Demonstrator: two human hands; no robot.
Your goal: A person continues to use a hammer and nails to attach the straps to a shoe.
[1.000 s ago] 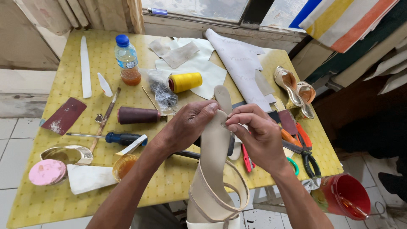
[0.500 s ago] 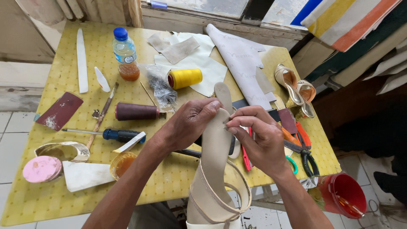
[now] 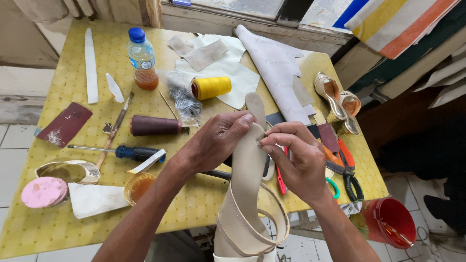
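Observation:
I hold a beige strappy sandal upright over the front edge of a yellow-covered table, its sole facing me. My left hand grips the sole's left side, thumb across the upper part. My right hand pinches the sole's right edge with fingertips near the middle. Thin straps loop around the lower part of the sandal. The heel end of the sole sticks up above both hands.
On the table lie a yellow thread spool, a brown spool, a blue-handled screwdriver, a bottle, cut leather pieces, a pair of gold sandals, orange pliers. A red bucket stands below right.
The hands and sandal stay nearly as they were; the right fingertips have shifted slightly along the sole's edge. The view has tilted a little.

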